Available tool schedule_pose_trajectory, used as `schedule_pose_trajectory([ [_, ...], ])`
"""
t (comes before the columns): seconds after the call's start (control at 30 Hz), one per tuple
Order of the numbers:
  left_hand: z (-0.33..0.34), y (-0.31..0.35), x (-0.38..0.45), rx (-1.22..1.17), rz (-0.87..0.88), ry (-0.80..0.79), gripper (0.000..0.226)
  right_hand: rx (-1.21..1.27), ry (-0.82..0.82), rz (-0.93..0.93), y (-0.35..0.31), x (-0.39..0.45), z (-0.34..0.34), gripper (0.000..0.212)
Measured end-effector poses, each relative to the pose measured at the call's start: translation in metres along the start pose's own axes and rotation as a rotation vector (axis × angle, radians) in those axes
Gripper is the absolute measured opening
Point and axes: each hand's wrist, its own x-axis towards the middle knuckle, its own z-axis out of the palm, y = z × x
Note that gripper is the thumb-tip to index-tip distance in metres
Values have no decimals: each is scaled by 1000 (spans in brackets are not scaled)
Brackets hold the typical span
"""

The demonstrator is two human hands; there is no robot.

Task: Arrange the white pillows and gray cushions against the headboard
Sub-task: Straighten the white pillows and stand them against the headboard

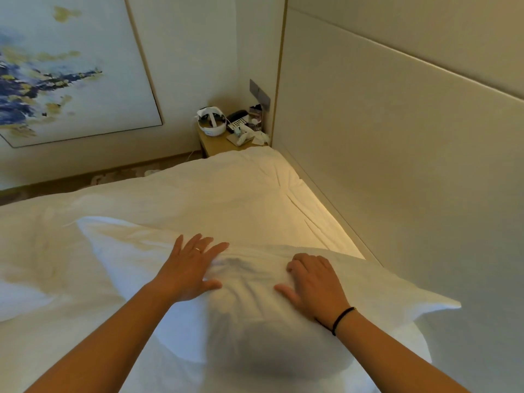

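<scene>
White pillow [255, 307], near on bed [198, 194]: left hand [188, 268] flat, fingers spread; right hand [313, 279] pressing, fingers loosely bent, gripping nothing.

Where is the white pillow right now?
In the head view, the white pillow lies low centre on the bed, under both hands, its right corner near the headboard.

Right hand [312, 282] curls its fingertips out of sight; the white pillow [255, 321] runs off the bottom edge, and nightstand [218, 143] clutter (small, jumbled) can't be identified.
</scene>
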Motion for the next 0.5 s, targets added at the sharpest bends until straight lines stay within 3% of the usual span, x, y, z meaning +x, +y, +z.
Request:
schedule_pose_trajectory([
  [0.13, -4, 7, 23, 18, -51, -75, 57, 3, -261, 122, 20, 1, 8, 105],
  [0.2, -7, 17, 38, 48, -81, -31, 37, -32, -324, 182, 27, 8, 10, 110],
  [0.4, -23, 48, 78, 15, -117, 98, 32, -94, -414, 198, 52, 25, 20, 56],
  [0.5, -36, 63, 102, -9, -112, 162, 33, -54, -432, 191, 69, 30, 19, 43],
])
